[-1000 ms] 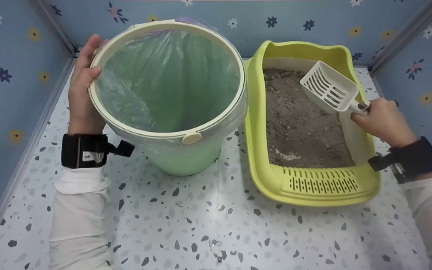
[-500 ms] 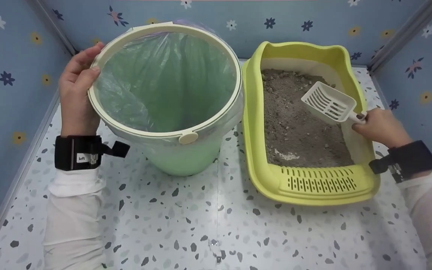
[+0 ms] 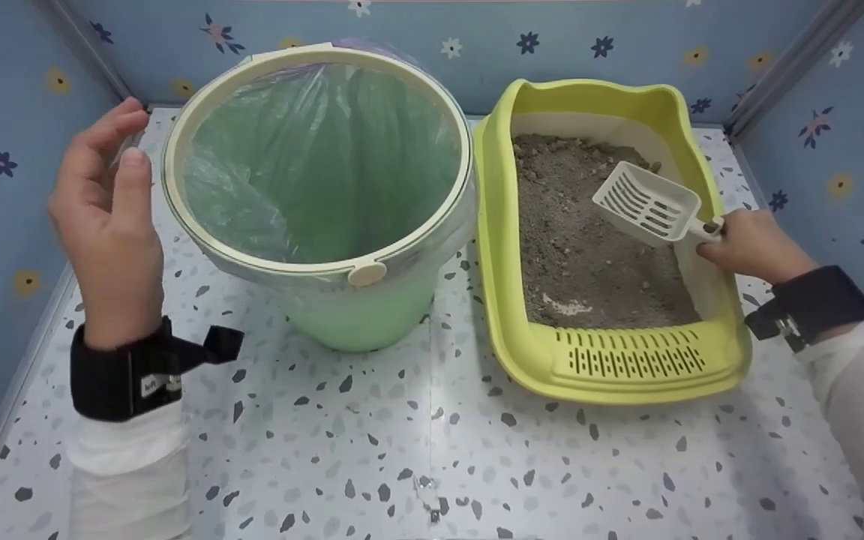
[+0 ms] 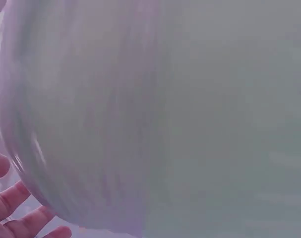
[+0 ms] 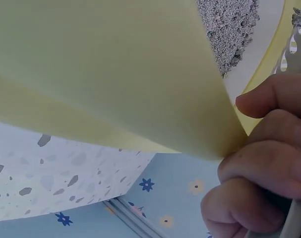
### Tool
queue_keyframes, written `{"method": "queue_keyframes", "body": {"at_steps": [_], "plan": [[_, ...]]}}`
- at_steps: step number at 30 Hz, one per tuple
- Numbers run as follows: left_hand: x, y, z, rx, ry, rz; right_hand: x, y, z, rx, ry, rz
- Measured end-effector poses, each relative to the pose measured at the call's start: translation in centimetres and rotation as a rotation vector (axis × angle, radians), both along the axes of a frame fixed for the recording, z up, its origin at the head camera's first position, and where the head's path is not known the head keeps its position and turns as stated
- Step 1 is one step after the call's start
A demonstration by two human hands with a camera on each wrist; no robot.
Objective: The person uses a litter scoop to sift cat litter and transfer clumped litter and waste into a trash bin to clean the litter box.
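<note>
Evidently the right hand (image 3: pixel 758 244): holding the slotted scoop (image 3: pixel 649 202) by its handle, fingers curled firmly round it; gripping behind the bowl probably keeps the knuckles off the litter (image 3: pixel 589 262).
Scoop: above or on the litter, contact impossible to tell; its hollow side faces up and its bowl points toward the bin (image 3: pixel 361 315), a pose that would likely keep any load from sliding out.
Left hand (image 3: pixel 113 225): wide and relaxed, holding nothing, the thumb just beside the bin's rim with a visible gap; from there it could readily steady that side.
Litter tray (image 3: pixel 496 255): right of the bin, low grated edge toward the person, presumably for easier reach over it.
Bag (image 3: pixel 327 157): spread inside the bin and folded over its edge under the cream ring (image 3: pixel 252 260), likely so it cannot slip inward.
Speckled surface (image 3: pixel 327 465): carries bin and tray side by side, near enough for one person to reach both.
</note>
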State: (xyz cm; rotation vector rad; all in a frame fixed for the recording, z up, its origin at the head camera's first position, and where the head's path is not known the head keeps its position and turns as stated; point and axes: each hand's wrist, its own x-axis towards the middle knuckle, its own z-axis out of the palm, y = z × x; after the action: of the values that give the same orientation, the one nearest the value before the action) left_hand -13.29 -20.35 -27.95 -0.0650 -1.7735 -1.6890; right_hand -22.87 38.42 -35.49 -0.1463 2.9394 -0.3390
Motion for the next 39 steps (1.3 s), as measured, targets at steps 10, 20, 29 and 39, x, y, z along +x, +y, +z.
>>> {"method": "queue_keyframes", "body": {"at_steps": [10, 20, 29, 39], "plan": [[3.9, 10.0, -2.4, -0.440, 0.561, 0.077, 0.0, 0.1, -0.3, -0.001, 0.050, 0.023], [5.3, 17.5, -6.7, -0.948, 0.537, -0.241, -0.1, 0.3, -0.6, 0.001, 0.050, 0.021], [3.2, 22.3, -8.2, -1.152, 0.407, -0.418, -0.2, 0.2, -0.4, 0.021, 0.046, 0.003], [1.7, 27.3, -9.7, -1.519, 0.105, -0.682, -0.2, 0.1, -0.4, 0.017, 0.041, -0.013]]}}
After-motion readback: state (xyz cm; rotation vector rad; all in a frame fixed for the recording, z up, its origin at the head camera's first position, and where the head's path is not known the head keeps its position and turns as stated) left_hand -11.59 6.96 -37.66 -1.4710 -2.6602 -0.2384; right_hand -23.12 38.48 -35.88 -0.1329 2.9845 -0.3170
